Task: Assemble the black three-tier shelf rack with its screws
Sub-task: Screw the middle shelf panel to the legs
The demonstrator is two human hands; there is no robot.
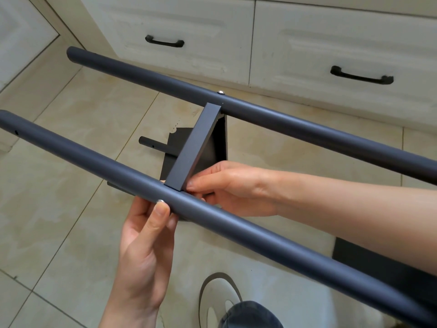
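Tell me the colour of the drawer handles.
Black drawer handles, clearest in the head view.

Floor: large glossy beige tiles (78, 129) with cloudy brown marbling; thin dark grout lines run diagonally across the view.
Furniture: cream-white cabinet along the far edge, two drawer fronts side by side, left drawer (184, 31) and right drawer (343, 43), both with a faint embossed pattern.
Hardware: one black bow handle per drawer, left handle (164, 41), right handle (361, 75).
Left side: white panelled cabinet door (21, 36), beige frame strip beside it.
Light: soft, even, daylight-like; pale sheen on the tiles, weak shadows.
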